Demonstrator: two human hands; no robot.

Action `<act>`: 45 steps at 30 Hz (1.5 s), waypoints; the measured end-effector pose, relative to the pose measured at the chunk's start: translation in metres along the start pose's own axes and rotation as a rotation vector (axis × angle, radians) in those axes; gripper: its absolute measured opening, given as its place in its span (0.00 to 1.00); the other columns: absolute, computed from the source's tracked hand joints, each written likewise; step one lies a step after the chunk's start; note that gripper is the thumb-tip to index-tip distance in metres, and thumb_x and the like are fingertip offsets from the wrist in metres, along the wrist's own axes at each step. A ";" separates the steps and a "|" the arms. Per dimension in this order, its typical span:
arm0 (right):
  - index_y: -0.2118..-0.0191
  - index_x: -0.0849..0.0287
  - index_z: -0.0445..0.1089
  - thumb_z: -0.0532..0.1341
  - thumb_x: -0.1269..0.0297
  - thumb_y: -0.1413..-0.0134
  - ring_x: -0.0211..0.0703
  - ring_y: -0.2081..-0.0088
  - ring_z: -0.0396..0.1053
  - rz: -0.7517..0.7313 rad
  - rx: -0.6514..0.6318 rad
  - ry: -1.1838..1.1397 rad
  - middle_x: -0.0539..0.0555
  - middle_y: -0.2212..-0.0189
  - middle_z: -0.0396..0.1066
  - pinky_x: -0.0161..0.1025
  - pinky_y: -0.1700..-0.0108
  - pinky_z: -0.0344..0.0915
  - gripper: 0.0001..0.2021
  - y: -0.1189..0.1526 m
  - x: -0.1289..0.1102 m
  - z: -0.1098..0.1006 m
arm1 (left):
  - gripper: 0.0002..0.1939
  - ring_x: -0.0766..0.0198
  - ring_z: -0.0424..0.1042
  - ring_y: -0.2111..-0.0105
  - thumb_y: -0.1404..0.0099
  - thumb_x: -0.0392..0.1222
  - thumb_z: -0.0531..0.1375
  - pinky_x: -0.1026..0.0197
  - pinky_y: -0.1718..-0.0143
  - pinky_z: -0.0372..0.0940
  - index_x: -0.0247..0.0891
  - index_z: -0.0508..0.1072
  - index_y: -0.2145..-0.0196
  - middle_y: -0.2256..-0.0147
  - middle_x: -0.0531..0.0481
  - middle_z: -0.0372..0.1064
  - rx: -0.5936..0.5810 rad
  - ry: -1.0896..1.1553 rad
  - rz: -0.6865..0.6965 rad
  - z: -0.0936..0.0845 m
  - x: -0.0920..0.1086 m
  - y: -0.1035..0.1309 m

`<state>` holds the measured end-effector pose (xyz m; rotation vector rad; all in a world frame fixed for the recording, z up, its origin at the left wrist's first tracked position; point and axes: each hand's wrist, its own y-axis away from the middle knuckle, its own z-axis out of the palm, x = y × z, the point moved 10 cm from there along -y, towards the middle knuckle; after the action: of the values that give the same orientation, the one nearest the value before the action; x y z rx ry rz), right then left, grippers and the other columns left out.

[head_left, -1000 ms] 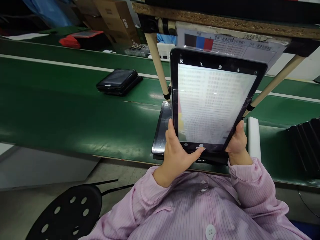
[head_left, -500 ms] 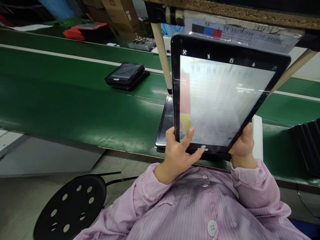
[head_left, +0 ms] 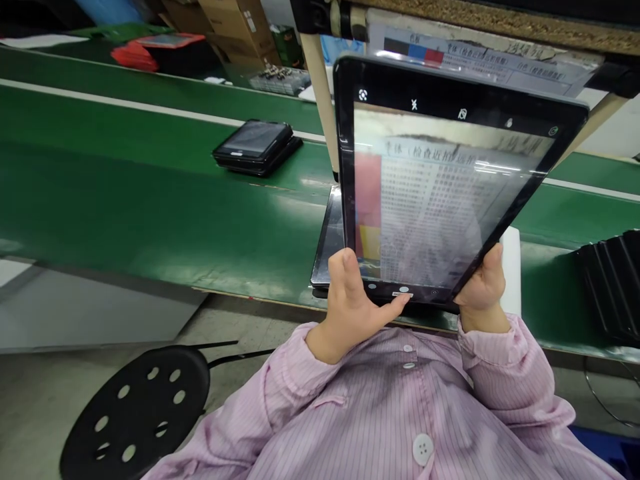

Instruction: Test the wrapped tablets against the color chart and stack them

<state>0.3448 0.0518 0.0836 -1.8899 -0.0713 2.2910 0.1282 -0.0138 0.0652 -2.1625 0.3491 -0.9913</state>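
Note:
A black tablet (head_left: 430, 200) is held up and tilted, its screen showing a camera view of a printed sheet with a red and a yellow patch. My left hand (head_left: 350, 310) grips its lower left edge, the thumb stretched to the bottom rim by the shutter button. At the lower right edge my right hand (head_left: 483, 283) is closed around the frame, its other fingers hidden behind. Behind the held tablet, the printed sheet (head_left: 500, 67) hangs from a shelf. Another tablet (head_left: 329, 243) lies on the bench, partly covered by the held one.
A stack of black tablets (head_left: 257, 147) rests on the green bench (head_left: 150, 193). More dark devices (head_left: 613, 287) stand in a row at the right. A white block (head_left: 511, 270) is beside my right hand. A black stool (head_left: 140, 413) stands at lower left.
The preview on the screen has gone from blurred to sharper text. My left index finger has drawn back from over the screen to the tablet's left edge.

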 end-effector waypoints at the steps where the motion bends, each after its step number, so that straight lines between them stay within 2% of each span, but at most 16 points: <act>1: 0.31 0.39 0.68 0.55 0.18 0.52 0.65 0.30 0.67 0.001 -0.003 -0.003 0.54 0.42 0.79 0.65 0.36 0.74 0.48 0.000 0.000 0.001 | 0.71 0.35 0.61 0.30 0.41 0.64 0.74 0.30 0.31 0.60 0.47 0.29 0.21 0.29 0.29 0.51 -0.002 -0.004 0.021 -0.001 0.003 0.000; 5: 0.28 0.38 0.64 0.54 0.18 0.51 0.65 0.30 0.67 -0.006 0.019 0.020 0.54 0.43 0.79 0.66 0.36 0.74 0.49 0.000 -0.001 -0.001 | 0.71 0.35 0.59 0.28 0.39 0.59 0.74 0.31 0.30 0.59 0.49 0.25 0.21 0.28 0.30 0.50 -0.011 0.016 0.082 -0.002 0.011 0.000; 10: 0.28 0.40 0.65 0.54 0.17 0.52 0.65 0.31 0.68 -0.013 0.030 0.033 0.55 0.43 0.80 0.65 0.37 0.74 0.50 0.000 -0.004 -0.001 | 0.72 0.33 0.52 0.25 0.42 0.67 0.74 0.30 0.29 0.57 0.46 0.28 0.21 0.27 0.27 0.46 0.024 0.031 -0.038 0.000 -0.003 0.004; 12: 0.29 0.40 0.65 0.52 0.18 0.50 0.64 0.31 0.68 -0.030 0.024 0.046 0.55 0.44 0.80 0.65 0.36 0.74 0.50 -0.001 -0.005 0.000 | 0.73 0.33 0.53 0.25 0.42 0.67 0.74 0.30 0.30 0.59 0.47 0.26 0.22 0.27 0.27 0.45 0.039 0.006 -0.047 -0.001 -0.003 0.002; 14: 0.30 0.41 0.67 0.52 0.18 0.50 0.64 0.31 0.69 -0.025 0.008 0.040 0.55 0.45 0.81 0.65 0.36 0.74 0.48 0.000 -0.005 0.001 | 0.74 0.34 0.56 0.27 0.42 0.66 0.74 0.30 0.32 0.61 0.50 0.22 0.23 0.27 0.28 0.46 0.047 0.011 0.003 -0.003 0.007 -0.002; 18: 0.36 0.43 0.74 0.55 0.20 0.50 0.65 0.33 0.70 0.016 -0.025 -0.047 0.56 0.48 0.82 0.65 0.37 0.74 0.45 0.001 0.000 0.004 | 0.73 0.35 0.57 0.27 0.39 0.63 0.74 0.29 0.32 0.60 0.53 0.19 0.23 0.27 0.30 0.46 0.017 0.064 0.056 -0.003 0.020 -0.009; 23: 0.37 0.40 0.74 0.57 0.20 0.51 0.64 0.30 0.67 -0.020 0.011 -0.041 0.54 0.45 0.81 0.66 0.35 0.73 0.43 0.000 -0.004 0.000 | 0.73 0.33 0.55 0.27 0.41 0.70 0.72 0.25 0.31 0.58 0.53 0.21 0.22 0.26 0.29 0.44 0.040 0.055 -0.015 -0.003 0.011 -0.005; 25: 0.39 0.40 0.75 0.58 0.19 0.52 0.63 0.28 0.65 -0.037 0.038 -0.030 0.53 0.44 0.80 0.66 0.35 0.73 0.42 0.000 -0.006 -0.003 | 0.71 0.34 0.61 0.29 0.39 0.73 0.68 0.27 0.32 0.61 0.50 0.20 0.22 0.28 0.28 0.49 0.009 0.117 -0.085 -0.003 0.004 -0.005; 27: 0.43 0.43 0.77 0.59 0.17 0.54 0.64 0.29 0.66 -0.012 0.018 -0.021 0.55 0.45 0.81 0.65 0.36 0.74 0.43 0.000 -0.005 -0.004 | 0.63 0.39 0.70 0.35 0.33 0.75 0.60 0.31 0.36 0.68 0.51 0.21 0.22 0.31 0.31 0.59 -0.021 0.293 -0.189 -0.004 -0.006 -0.008; 28: 0.46 0.44 0.78 0.58 0.16 0.55 0.64 0.30 0.67 0.011 -0.004 -0.020 0.56 0.46 0.81 0.64 0.36 0.75 0.44 0.001 -0.003 -0.003 | 0.58 0.41 0.73 0.37 0.29 0.74 0.56 0.34 0.39 0.72 0.52 0.24 0.21 0.33 0.33 0.63 -0.028 0.409 -0.262 -0.006 -0.013 -0.010; 30: 0.50 0.46 0.80 0.58 0.15 0.55 0.65 0.32 0.70 0.051 -0.041 -0.037 0.57 0.50 0.83 0.62 0.38 0.77 0.43 0.006 0.000 -0.002 | 0.48 0.44 0.75 0.38 0.26 0.71 0.53 0.38 0.42 0.76 0.56 0.37 0.20 0.33 0.38 0.68 -0.045 0.631 -0.446 -0.005 -0.028 -0.013; 32: 0.52 0.46 0.80 0.58 0.17 0.50 0.64 0.36 0.74 0.045 -0.034 -0.055 0.56 0.53 0.83 0.59 0.42 0.80 0.39 0.010 -0.001 -0.007 | 0.42 0.44 0.74 0.36 0.29 0.69 0.59 0.41 0.42 0.77 0.58 0.55 0.23 0.32 0.43 0.69 -0.075 0.793 -0.629 0.001 -0.041 -0.014; 34: 0.51 0.45 0.79 0.57 0.21 0.43 0.62 0.40 0.77 0.011 -0.039 -0.050 0.56 0.53 0.83 0.58 0.45 0.82 0.35 0.014 -0.007 -0.009 | 0.39 0.46 0.76 0.38 0.33 0.65 0.67 0.45 0.43 0.78 0.59 0.67 0.28 0.34 0.48 0.73 -0.073 0.922 -0.729 0.007 -0.047 -0.016; 36: 0.49 0.45 0.79 0.55 0.24 0.38 0.60 0.41 0.78 -0.035 -0.078 -0.036 0.55 0.52 0.83 0.58 0.46 0.83 0.33 0.016 -0.015 -0.007 | 0.34 0.52 0.80 0.43 0.36 0.61 0.72 0.50 0.44 0.78 0.60 0.74 0.34 0.39 0.51 0.78 -0.019 1.034 -0.760 0.011 -0.049 -0.021; 40: 0.46 0.45 0.78 0.52 0.27 0.33 0.58 0.36 0.74 -0.118 -0.154 -0.021 0.54 0.48 0.82 0.60 0.39 0.79 0.32 0.012 -0.030 -0.003 | 0.27 0.59 0.83 0.50 0.38 0.54 0.76 0.59 0.50 0.79 0.61 0.81 0.42 0.46 0.56 0.83 0.076 1.145 -0.716 0.018 -0.042 -0.028; 45: 0.45 0.44 0.78 0.50 0.27 0.33 0.59 0.32 0.71 -0.137 -0.135 0.017 0.53 0.46 0.82 0.62 0.35 0.76 0.33 0.002 -0.023 -0.010 | 0.26 0.58 0.82 0.47 0.38 0.54 0.75 0.58 0.47 0.79 0.61 0.81 0.42 0.45 0.55 0.83 0.093 1.153 -0.681 0.022 -0.037 -0.029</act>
<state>0.3589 0.0455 0.1036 -1.9026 -0.3507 2.2290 0.1182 0.0363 0.0562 -1.3954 0.0511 -2.5323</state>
